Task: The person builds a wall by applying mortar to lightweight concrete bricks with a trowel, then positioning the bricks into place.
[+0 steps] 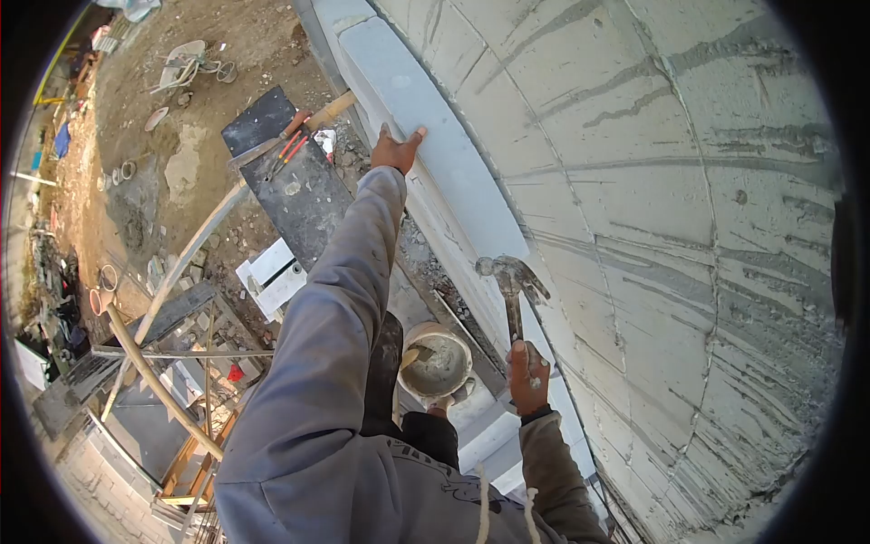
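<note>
Wheelbarrow [184, 65] on dirt ground [263, 54], red-handled pliers [291, 150] on dark board [311, 213], wooden pole [159, 381]

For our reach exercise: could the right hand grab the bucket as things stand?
Probably not: the right hand is closed around the hammer, though the bucket looks near, its top open.

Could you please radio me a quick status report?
Left grip resting on pale slab, near its edge. Right grip closed around hammer. Slab lies alongside curved wall. No clear obstruction; bucket below.

Dark print [467, 490] on grey sweatshirt [313, 363] — too small to read; no text legible elsewhere.
</note>
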The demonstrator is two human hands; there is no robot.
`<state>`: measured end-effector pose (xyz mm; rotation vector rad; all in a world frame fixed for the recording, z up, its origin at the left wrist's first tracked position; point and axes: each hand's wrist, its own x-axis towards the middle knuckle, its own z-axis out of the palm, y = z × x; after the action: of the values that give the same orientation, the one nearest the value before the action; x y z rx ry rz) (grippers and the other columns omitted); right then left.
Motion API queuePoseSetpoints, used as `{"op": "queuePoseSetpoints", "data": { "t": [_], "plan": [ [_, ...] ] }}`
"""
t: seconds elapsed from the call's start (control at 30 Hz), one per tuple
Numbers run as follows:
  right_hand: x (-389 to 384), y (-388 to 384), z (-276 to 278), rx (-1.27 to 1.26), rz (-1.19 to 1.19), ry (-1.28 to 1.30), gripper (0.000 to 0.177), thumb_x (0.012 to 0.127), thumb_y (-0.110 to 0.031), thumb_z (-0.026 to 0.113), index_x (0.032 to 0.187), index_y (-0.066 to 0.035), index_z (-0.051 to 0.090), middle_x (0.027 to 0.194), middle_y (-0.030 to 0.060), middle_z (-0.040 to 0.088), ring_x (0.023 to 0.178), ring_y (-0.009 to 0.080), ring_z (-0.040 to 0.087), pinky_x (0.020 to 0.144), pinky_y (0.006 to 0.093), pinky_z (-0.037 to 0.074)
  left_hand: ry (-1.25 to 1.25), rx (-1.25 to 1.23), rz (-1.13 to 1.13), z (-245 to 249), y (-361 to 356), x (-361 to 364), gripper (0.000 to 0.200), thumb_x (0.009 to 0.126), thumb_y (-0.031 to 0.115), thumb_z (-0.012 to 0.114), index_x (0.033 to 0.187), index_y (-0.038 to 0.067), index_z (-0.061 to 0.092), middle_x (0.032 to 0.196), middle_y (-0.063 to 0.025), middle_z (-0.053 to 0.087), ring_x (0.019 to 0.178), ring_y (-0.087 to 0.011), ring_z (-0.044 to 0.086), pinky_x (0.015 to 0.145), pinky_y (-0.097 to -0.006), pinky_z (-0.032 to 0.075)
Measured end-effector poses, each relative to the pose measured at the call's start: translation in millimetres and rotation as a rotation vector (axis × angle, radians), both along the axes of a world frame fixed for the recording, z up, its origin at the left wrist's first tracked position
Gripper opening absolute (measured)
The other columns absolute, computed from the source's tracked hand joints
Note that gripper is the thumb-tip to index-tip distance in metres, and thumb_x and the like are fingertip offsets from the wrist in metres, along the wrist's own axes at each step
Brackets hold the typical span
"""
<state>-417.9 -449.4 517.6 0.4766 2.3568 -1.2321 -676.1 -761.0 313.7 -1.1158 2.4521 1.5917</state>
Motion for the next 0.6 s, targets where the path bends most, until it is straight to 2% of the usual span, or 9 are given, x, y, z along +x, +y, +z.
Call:
{"op": "queuePoseSetpoints", "data": {
  "t": [0.03, 0.13, 0.2, 0.23, 0.3, 0.33, 0.37, 0.4, 0.6],
  "plan": [
    [37, 21, -4, 0.023, -0.029, -0.034, 0.035, 0.094, -0.034, 0.048, 0.077, -0.004, 0.056, 0.067, 0.0090, 0.056, 0.060, 0.0162, 0.055, 0.059, 0.0304, 0.042, 0.034, 0.040, -0.026, -17, -1, 17, 0.075, 0.074, 0.044, 0.070, 0.124, -0.006, 0.047, 0.113, -0.0209, 0.059, 0.105, -0.0285, 0.058, 0.089, -0.0331, 0.044],
    [144, 85, -19, 0.124, -0.041, -0.183, 0.040, 0.094, -0.038, 0.045, 0.085, -0.003, 0.063, 0.078, 0.0123, 0.063, 0.068, 0.0218, 0.062, 0.065, 0.0323, 0.047, 0.000, 0.024, -0.031, 48, 21, 73, 0.091, 0.071, 0.051, 0.069, 0.127, -0.013, 0.039, 0.123, -0.0279, 0.051, 0.116, -0.0351, 0.050, 0.098, -0.0326, 0.038],
    [191, 110, -20, 0.165, -0.026, -0.254, 0.045, 0.094, -0.041, 0.042, 0.086, -0.003, 0.064, 0.080, 0.0135, 0.065, 0.071, 0.0245, 0.064, 0.065, 0.0346, 0.048, 0.033, -0.099, -0.048, 10, 27, 129, 0.083, 0.072, 0.053, 0.066, 0.120, -0.012, 0.048, 0.125, -0.0241, 0.052, 0.115, -0.0354, 0.050, 0.099, -0.0349, 0.037],
    [210, 118, -17, 0.251, -0.062, -0.392, 0.050, 0.093, -0.044, 0.040, 0.085, -0.001, 0.064, 0.078, 0.0150, 0.065, 0.072, 0.0264, 0.064, 0.065, 0.0374, 0.048, -0.009, 0.014, -0.088, 71, 37, 161, 0.076, 0.074, 0.056, 0.062, 0.115, -0.008, 0.054, 0.124, -0.0229, 0.053, 0.115, -0.0363, 0.050, 0.098, -0.0376, 0.036],
    [252, 135, -7, 0.321, -0.132, -0.535, 0.056, 0.092, -0.048, 0.037, 0.084, 0.001, 0.064, 0.076, 0.0164, 0.065, 0.072, 0.0283, 0.065, 0.065, 0.0401, 0.049, -0.176, -0.140, -0.098, -6, 24, 238, 0.080, 0.073, 0.061, 0.057, 0.116, -0.006, 0.054, 0.119, -0.0284, 0.053, 0.117, -0.0371, 0.048, 0.097, -0.0381, 0.037],
    [268, 144, -1, 0.332, -0.168, -0.637, 0.059, 0.090, -0.050, 0.037, 0.083, 0.003, 0.063, 0.073, 0.0177, 0.065, 0.068, 0.0283, 0.065, 0.065, 0.0402, 0.049, -0.401, -0.038, -0.150, 81, 38, 258, 0.091, 0.073, 0.064, 0.056, 0.119, -0.013, 0.048, 0.122, -0.0322, 0.050, 0.120, -0.0389, 0.045, 0.100, -0.0367, 0.035],
    [286, 151, 7, 0.337, -0.212, -0.740, 0.063, 0.089, -0.053, 0.037, 0.082, 0.004, 0.063, 0.070, 0.0189, 0.064, 0.065, 0.0282, 0.065, 0.064, 0.0402, 0.049, -0.332, -0.171, -0.147, 29, 29, 300, 0.090, 0.073, 0.061, 0.061, 0.119, -0.015, 0.048, 0.119, -0.0334, 0.051, 0.117, -0.0390, 0.049, 0.098, -0.0374, 0.037],
    [299, 157, 19, 0.344, -0.264, -0.777, 0.065, 0.086, -0.054, 0.040, 0.081, 0.007, 0.062, 0.069, 0.0207, 0.064, 0.059, 0.0294, 0.065, 0.064, 0.0387, 0.050, -0.391, -0.165, -0.201, 31, 27, 330, 0.092, 0.073, 0.063, 0.058, 0.120, -0.016, 0.046, 0.119, -0.0342, 0.050, 0.118, -0.0401, 0.047, 0.099, -0.0375, 0.036],
    [471, 207, -27, 0.248, -0.862, -0.913, 0.053, 0.079, -0.043, 0.059, 0.090, 0.009, 0.061, 0.076, 0.0167, 0.064, 0.062, 0.0284, 0.065, 0.055, 0.0397, 0.051, -0.420, -0.281, -0.378, 106, 59, 345, 0.086, 0.074, 0.061, 0.056, 0.118, -0.013, 0.050, 0.115, -0.0335, 0.053, 0.115, -0.0417, 0.048, 0.097, -0.0388, 0.038]
  ]
}}
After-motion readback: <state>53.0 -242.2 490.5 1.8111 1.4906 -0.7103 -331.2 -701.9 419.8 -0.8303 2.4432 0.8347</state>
